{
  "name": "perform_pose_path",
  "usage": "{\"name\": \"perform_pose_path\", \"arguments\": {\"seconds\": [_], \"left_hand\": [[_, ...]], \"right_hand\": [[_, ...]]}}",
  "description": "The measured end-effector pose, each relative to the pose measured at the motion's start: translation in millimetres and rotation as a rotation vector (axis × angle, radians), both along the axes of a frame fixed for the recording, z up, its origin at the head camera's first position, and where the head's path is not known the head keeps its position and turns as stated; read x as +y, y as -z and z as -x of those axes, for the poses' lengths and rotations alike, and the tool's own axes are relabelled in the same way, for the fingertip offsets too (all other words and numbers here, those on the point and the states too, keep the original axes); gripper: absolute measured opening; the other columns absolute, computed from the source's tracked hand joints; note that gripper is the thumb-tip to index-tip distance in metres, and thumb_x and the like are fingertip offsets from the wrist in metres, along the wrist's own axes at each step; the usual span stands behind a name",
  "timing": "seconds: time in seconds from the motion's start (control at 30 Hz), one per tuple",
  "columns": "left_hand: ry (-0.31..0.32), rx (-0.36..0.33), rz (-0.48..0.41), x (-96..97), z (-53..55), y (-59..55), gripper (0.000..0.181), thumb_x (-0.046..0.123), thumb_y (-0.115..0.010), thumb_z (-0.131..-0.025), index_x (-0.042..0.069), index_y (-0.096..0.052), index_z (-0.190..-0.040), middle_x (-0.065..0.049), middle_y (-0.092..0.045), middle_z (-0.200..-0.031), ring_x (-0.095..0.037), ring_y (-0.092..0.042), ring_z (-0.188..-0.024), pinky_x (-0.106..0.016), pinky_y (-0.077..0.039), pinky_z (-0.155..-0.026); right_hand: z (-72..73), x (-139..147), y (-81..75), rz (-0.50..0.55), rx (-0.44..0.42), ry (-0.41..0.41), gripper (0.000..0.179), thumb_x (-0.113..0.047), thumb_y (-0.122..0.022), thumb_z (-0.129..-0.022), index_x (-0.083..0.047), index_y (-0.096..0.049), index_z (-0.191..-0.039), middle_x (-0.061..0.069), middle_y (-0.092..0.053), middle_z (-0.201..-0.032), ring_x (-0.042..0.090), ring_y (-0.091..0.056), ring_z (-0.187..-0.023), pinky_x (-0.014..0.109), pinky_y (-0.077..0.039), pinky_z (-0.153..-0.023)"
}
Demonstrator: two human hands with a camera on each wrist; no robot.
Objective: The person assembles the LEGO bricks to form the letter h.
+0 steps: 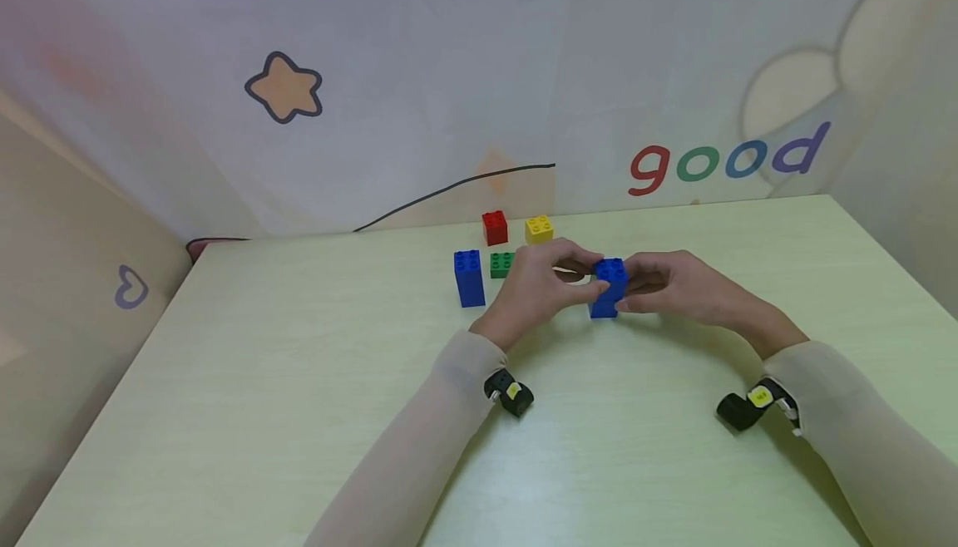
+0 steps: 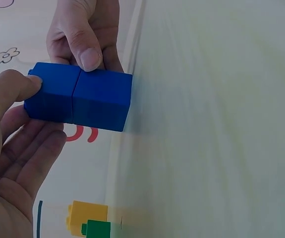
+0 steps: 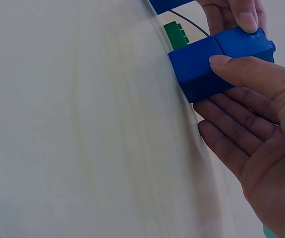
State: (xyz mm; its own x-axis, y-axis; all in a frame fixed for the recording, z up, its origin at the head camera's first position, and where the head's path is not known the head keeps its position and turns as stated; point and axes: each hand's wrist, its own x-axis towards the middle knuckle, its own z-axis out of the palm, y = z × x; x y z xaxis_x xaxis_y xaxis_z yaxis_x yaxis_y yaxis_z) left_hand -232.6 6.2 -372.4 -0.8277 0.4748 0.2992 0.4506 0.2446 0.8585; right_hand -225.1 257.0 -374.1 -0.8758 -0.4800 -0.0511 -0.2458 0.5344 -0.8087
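Two blue toy building bricks sit one on the other as a stack (image 1: 610, 274), upright on the table in the head view. My left hand (image 1: 530, 285) pinches the upper brick (image 2: 54, 89), its thumb by the studded end. From the other side my right hand (image 1: 684, 285) grips the lower brick (image 3: 194, 64), thumb close to the seam between the two. Only a thin line parts the bricks in both wrist views. In the left wrist view, part of my right hand (image 2: 83, 34) shows behind the stack.
Left of the hands stands another tall blue block (image 1: 470, 281). Near it are a green brick (image 1: 501, 265), partly behind my left hand, a red brick (image 1: 495, 229) and a yellow brick (image 1: 539, 229) by the table's back edge. A printed backdrop (image 1: 449, 98) rises behind the table (image 1: 262, 381).
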Motion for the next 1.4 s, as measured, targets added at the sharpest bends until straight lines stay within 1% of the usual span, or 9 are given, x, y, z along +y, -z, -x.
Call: {"name": "perform_pose_path", "arguments": {"seconds": [0.17, 0.27, 0.37, 0.63, 0.83, 1.07, 1.2, 1.3, 1.4], "left_hand": [[-0.001, -0.007, -0.009, -0.7, -0.6, 0.7, 0.032, 0.010, -0.084, -0.093, 0.002, -0.076, -0.123, -0.003, -0.076, -0.113, -0.022, -0.074, -0.106, -0.020, -0.058, -0.089], [0.001, -0.004, -0.016, -0.6, -0.6, 1.6, 0.032, 0.009, -0.084, -0.093, 0.002, -0.076, -0.123, -0.004, -0.076, -0.113, -0.023, -0.074, -0.106, -0.021, -0.059, -0.089], [0.002, 0.002, -0.023, -0.5, -0.2, 2.1, 0.032, 0.009, -0.084, -0.093, 0.002, -0.076, -0.123, -0.005, -0.076, -0.113, -0.024, -0.075, -0.107, -0.021, -0.059, -0.089], [-0.003, -0.005, -0.023, 0.0, 0.9, 1.6, 0.032, 0.010, -0.084, -0.093, 0.003, -0.076, -0.123, -0.004, -0.076, -0.114, -0.021, -0.074, -0.106, -0.019, -0.058, -0.088], [-0.002, -0.004, -0.008, 0.3, 0.5, -0.8, 0.032, 0.012, -0.084, -0.094, 0.003, -0.076, -0.124, -0.003, -0.077, -0.114, -0.024, -0.074, -0.108, -0.019, -0.058, -0.089], [-0.009, 0.029, 0.084, -4.9, -0.6, -6.8, 0.036, 0.018, -0.084, -0.095, 0.006, -0.077, -0.128, -0.003, -0.078, -0.117, -0.024, -0.073, -0.110, -0.017, -0.056, -0.090], [0.005, 0.050, 0.138, -7.3, -0.8, -9.4, 0.041, 0.020, -0.084, -0.095, 0.006, -0.075, -0.132, -0.004, -0.077, -0.123, -0.023, -0.072, -0.113, -0.017, -0.055, -0.092], [0.007, 0.050, 0.148, -10.1, -2.4, -11.9, 0.044, 0.021, -0.084, -0.095, 0.005, -0.073, -0.135, -0.007, -0.075, -0.127, -0.024, -0.071, -0.117, -0.021, -0.056, -0.095], [0.001, 0.044, 0.127, -14.5, -4.9, -15.6, 0.045, 0.021, -0.083, -0.096, 0.005, -0.072, -0.136, -0.009, -0.074, -0.130, -0.027, -0.071, -0.119, -0.027, -0.057, -0.098]], "right_hand": [[0.1, 1, -0.3, 0.010, -0.003, -0.002, 0.038, -0.018, -0.080, -0.098, -0.003, -0.066, -0.130, 0.013, -0.074, -0.125, 0.032, -0.072, -0.116, 0.040, -0.058, -0.100], [0.5, 2, -0.1, 0.029, -0.005, -0.002, 0.040, -0.017, -0.081, -0.097, -0.002, -0.066, -0.131, 0.012, -0.074, -0.125, 0.031, -0.072, -0.115, 0.029, -0.057, -0.097], [1.4, 2, 0.3, 0.048, -0.002, -0.002, 0.041, -0.015, -0.081, -0.097, -0.001, -0.064, -0.131, 0.014, -0.073, -0.125, 0.031, -0.072, -0.114, 0.024, -0.056, -0.095], [3.2, 2, 0.5, 0.065, 0.015, 0.007, 0.041, -0.013, -0.081, -0.096, 0.000, -0.062, -0.130, 0.014, -0.074, -0.123, 0.032, -0.072, -0.113, 0.021, -0.055, -0.094], [3.5, 3, 1.0, 0.053, 0.037, 0.009, 0.039, -0.014, -0.082, -0.096, -0.001, -0.064, -0.128, 0.013, -0.074, -0.123, 0.030, -0.072, -0.113, 0.021, -0.055, -0.094], [2.8, 3, 4.5, 0.084, 0.061, 0.002, 0.038, -0.013, -0.082, -0.095, -0.002, -0.066, -0.127, 0.013, -0.075, -0.121, 0.030, -0.073, -0.111, 0.023, -0.057, -0.093], [1.6, 3, 6.8, 0.094, 0.074, 0.003, 0.037, -0.011, -0.083, -0.095, -0.001, -0.066, -0.126, 0.014, -0.075, -0.121, 0.031, -0.073, -0.111, 0.024, -0.058, -0.092], [1.5, 2, 7.3, 0.093, 0.082, 0.008, 0.036, -0.010, -0.082, -0.095, -0.001, -0.066, -0.126, 0.015, -0.074, -0.122, 0.033, -0.073, -0.112, 0.023, -0.057, -0.092], [1.7, 1, 7.6, 0.088, 0.078, 0.013, 0.036, -0.010, -0.082, -0.095, -0.001, -0.066, -0.126, 0.016, -0.074, -0.123, 0.034, -0.072, -0.113, 0.021, -0.056, -0.093]]}}
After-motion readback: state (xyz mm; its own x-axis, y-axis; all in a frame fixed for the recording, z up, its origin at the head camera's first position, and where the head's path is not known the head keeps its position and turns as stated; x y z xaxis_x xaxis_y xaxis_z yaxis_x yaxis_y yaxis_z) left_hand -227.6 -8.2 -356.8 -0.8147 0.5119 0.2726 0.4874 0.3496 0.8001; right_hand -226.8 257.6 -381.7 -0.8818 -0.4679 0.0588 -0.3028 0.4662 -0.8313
